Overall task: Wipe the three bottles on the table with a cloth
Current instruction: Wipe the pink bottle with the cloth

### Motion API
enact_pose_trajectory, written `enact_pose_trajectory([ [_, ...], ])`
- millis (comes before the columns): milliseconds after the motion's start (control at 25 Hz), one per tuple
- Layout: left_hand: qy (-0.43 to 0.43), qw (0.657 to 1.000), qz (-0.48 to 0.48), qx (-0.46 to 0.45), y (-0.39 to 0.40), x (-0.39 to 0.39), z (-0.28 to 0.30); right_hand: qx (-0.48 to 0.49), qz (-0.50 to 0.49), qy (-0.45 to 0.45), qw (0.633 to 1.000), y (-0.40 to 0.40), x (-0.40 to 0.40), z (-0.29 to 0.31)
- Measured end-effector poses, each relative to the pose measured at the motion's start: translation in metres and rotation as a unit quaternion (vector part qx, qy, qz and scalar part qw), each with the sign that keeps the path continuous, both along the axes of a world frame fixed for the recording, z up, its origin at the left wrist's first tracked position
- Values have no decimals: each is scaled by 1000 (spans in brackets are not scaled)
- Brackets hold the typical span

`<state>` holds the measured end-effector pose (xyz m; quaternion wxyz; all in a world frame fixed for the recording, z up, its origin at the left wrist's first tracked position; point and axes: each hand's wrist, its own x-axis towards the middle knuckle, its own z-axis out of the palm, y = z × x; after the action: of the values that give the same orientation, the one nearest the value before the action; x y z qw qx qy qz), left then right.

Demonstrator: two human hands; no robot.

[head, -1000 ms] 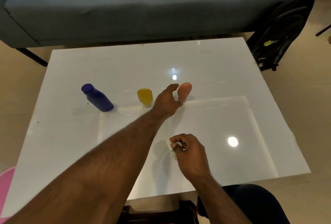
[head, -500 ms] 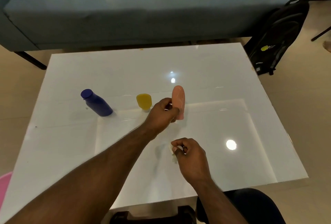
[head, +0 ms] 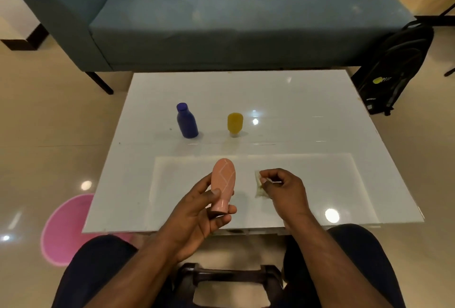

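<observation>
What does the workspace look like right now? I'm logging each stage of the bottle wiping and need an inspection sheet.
Surface: glossy white table, light glare spots on it.
Job's things: pink bottle lifted off the table in the left hand; blue bottle and yellow bottle standing on the table, apart; small pale cloth in the right hand.
Clutter: nothing seen on the table.
Grippers: left hand grips the pink bottle near its lower end; right hand pinches the cloth, beside the bottle, not touching it.
Cables: nothing seen.
Surroundings: blue-grey sofa behind the table, black backpack on the floor at right, pink round object on the floor at left.
</observation>
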<state>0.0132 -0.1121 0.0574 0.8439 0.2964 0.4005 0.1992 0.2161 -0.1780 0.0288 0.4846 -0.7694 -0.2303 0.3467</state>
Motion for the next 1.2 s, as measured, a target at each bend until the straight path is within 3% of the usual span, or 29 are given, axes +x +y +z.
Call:
enact_pose_trajectory([
  [120,-12,999,45,-20,-22,-17,7,46,-1,37,998,-11,-24,21],
  [320,-45,995,80,-46,-47,-28,16,120,42,25,992,-33,-61,56],
  [440,-61,993,86,-55,-54,-32,16,121,84,-25,989,-44,-79,66],
  [560,-91,989,87,-83,-55,-37,15,90,98,-131,982,-53,-88,71],
  [640,-111,987,81,-85,-54,-39,13,99,138,-226,959,-58,-96,78],
  [840,-100,993,45,-40,-59,-35,17,89,298,-430,848,-55,-119,73],
  [1080,-104,990,63,-73,-57,-37,15,59,188,-390,900,-17,-89,72],
  [1200,-108,989,71,-69,-56,-37,15,77,256,-399,877,-41,-113,71],
])
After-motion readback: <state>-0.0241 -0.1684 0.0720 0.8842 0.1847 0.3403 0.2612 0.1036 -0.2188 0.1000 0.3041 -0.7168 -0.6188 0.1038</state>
